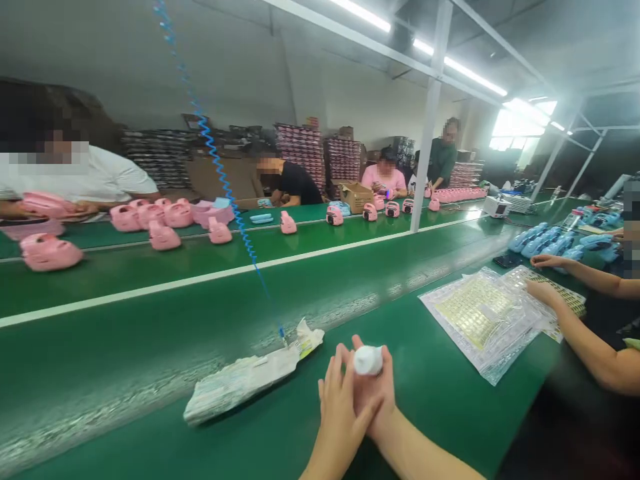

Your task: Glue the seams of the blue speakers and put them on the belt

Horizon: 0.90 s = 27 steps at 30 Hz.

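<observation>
Near the bottom middle, my right hand (383, 393) holds a small white rounded object (369, 361) at its fingertips, above the green work surface (270, 433). My left hand (339, 400) lies against the right palm, its fingers stretched out beside the white object and its thumb across the right hand. To the left of both hands rests a long wrapped bundle (245, 382) in whitish, wrinkled covering. The lower end of a coiled blue hose (245, 237) meets the right part of this bundle.
Plastic-wrapped yellowish sheets (477, 310) lie to the right, beside a neighbouring person's hands (547, 293). Blue molded parts (545, 240) sit behind them. Pink molded parts (165, 235) line the far side, where several people sit. A white post (425, 147) stands beyond.
</observation>
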Available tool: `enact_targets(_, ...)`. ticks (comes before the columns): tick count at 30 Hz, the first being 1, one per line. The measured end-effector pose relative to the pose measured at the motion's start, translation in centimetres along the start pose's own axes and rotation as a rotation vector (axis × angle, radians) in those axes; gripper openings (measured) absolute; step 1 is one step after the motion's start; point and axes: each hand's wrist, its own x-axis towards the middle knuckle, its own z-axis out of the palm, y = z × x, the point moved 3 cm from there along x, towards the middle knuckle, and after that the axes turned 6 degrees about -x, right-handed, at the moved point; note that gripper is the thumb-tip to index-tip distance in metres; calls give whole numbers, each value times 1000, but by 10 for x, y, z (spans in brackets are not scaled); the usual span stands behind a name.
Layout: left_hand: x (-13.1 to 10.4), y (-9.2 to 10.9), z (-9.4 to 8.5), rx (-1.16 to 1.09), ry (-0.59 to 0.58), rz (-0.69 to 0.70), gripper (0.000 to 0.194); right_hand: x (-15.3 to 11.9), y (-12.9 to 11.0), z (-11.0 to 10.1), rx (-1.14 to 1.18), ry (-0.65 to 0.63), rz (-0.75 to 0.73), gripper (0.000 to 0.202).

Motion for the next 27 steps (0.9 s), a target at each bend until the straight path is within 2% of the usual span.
enact_targets(5,-20,-31,-22,-102,-106,-50,48,6,-37,-14,71,183,-111,30)
enact_targets(8,-20,-50,-39,-208,4,-212,50,7,-41,-19,87,280,-88,26)
enact_targets(10,-15,-54,-42,-238,57,-304,51,6,-36,-20,82,316,-44,30)
enact_targets(16,-2,-44,-31,-192,-19,-310,27,4,-28,-19,48,379,38,47)
enact_targets(21,0,-34,-26,-115,-40,-305,24,2,-32,-19,4,404,74,51)
enact_targets(24,2,-29,-20,-79,-75,-309,20,2,-40,-38,-58,443,119,50)
enact_targets(27,11,-31,-17,-58,-116,-315,13,27,-54,-76,-165,470,24,40)
